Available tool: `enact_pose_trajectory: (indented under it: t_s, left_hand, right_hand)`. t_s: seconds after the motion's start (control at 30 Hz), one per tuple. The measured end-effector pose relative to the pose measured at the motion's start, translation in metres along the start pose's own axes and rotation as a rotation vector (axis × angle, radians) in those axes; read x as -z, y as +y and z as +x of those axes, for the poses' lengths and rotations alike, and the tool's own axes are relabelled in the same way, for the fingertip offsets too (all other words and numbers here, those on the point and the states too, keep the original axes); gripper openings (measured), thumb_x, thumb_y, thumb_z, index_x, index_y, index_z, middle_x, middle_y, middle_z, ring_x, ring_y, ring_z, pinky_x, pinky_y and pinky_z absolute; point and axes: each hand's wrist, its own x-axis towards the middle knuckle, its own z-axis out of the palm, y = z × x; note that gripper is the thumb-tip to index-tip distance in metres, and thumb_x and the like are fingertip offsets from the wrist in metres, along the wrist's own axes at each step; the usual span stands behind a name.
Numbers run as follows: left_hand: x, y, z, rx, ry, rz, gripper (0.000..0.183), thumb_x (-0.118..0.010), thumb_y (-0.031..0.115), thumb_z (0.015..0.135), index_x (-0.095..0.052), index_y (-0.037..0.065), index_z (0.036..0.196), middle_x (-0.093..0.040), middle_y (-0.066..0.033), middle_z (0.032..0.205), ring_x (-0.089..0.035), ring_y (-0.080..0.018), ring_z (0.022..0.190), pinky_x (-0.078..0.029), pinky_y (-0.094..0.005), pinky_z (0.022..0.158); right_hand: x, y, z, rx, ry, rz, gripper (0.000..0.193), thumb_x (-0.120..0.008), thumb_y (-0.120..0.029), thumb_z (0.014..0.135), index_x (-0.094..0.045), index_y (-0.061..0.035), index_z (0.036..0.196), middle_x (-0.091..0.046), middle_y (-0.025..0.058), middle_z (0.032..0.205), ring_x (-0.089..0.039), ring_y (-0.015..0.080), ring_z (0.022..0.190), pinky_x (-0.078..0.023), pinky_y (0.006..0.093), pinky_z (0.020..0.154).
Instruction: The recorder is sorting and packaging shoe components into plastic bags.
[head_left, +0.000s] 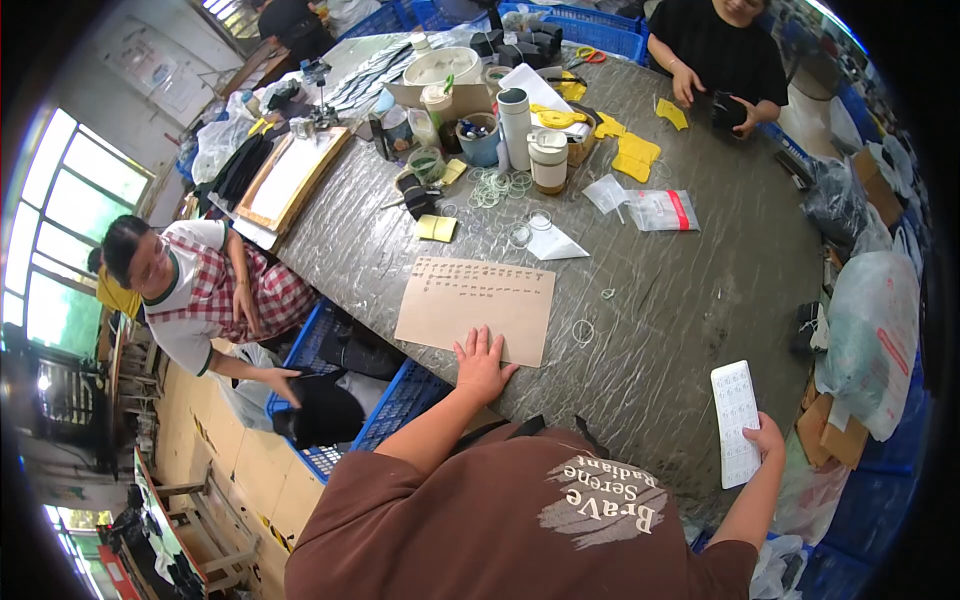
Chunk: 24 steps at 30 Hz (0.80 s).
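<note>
My left hand (484, 366) lies with its fingers spread on the lower edge of a tan sheet of card (470, 318), which has rows of small dark marks along its top. At the right, my right hand (766, 437) grips a long white printed sheet (737, 425) by its right side. That sheet is held near the table's right edge, its small printed rows facing up. Between the two hands, a thin pale rubber band (583, 331) rests on the table.
Beyond the card stand a white tumbler (514, 130), a lidded cup (548, 162) and a heap of rubber bands (497, 187). A co-worker at left reaches over a blue crate (400, 408); another at the far right holds a black item (727, 112). Bulging plastic bags (870, 340) line the right.
</note>
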Motion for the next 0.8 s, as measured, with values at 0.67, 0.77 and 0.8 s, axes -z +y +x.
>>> enact_pose_trajectory:
  t_s: [0.67, 0.77, 0.8]
  left_hand:
    - [0.008, -0.006, 0.001, -0.052, 0.068, 0.001, 0.057, -0.057, 0.041, 0.075, -0.043, 0.009, 0.120, -0.030, -0.0179, 0.132, -0.024, -0.0353, 0.123, -0.017, -0.0549, 0.098]
    - [0.012, -0.021, 0.010, -0.144, 0.068, -0.041, 0.050, -0.059, 0.038, 0.074, -0.049, 0.009, 0.114, -0.037, -0.0168, 0.126, -0.032, -0.0340, 0.116, -0.022, -0.0508, 0.095]
    - [0.014, -0.028, 0.013, -0.184, 0.091, -0.049, 0.047, -0.060, 0.036, 0.073, -0.051, 0.009, 0.111, -0.039, -0.0155, 0.124, -0.034, -0.0333, 0.114, -0.024, -0.0498, 0.094]
  right_hand:
    - [-0.131, -0.152, -0.097, 0.560, 0.086, 0.085, 0.040, -0.058, 0.000, 0.069, -0.052, -0.0026, 0.109, -0.051, 0.0084, 0.101, -0.052, 0.0188, 0.087, -0.040, 0.0302, 0.084]
    - [-0.167, -0.223, -0.144, 0.873, -0.220, 0.352, 0.032, -0.057, -0.003, 0.074, -0.054, -0.0007, 0.105, -0.051, 0.0085, 0.093, -0.050, 0.0137, 0.076, -0.041, 0.0263, 0.072]
    - [-0.174, -0.251, -0.159, 1.042, -0.327, 0.378, 0.029, -0.057, -0.005, 0.076, -0.054, -0.0004, 0.104, -0.051, 0.0094, 0.091, -0.049, 0.0139, 0.075, -0.041, 0.0262, 0.069]
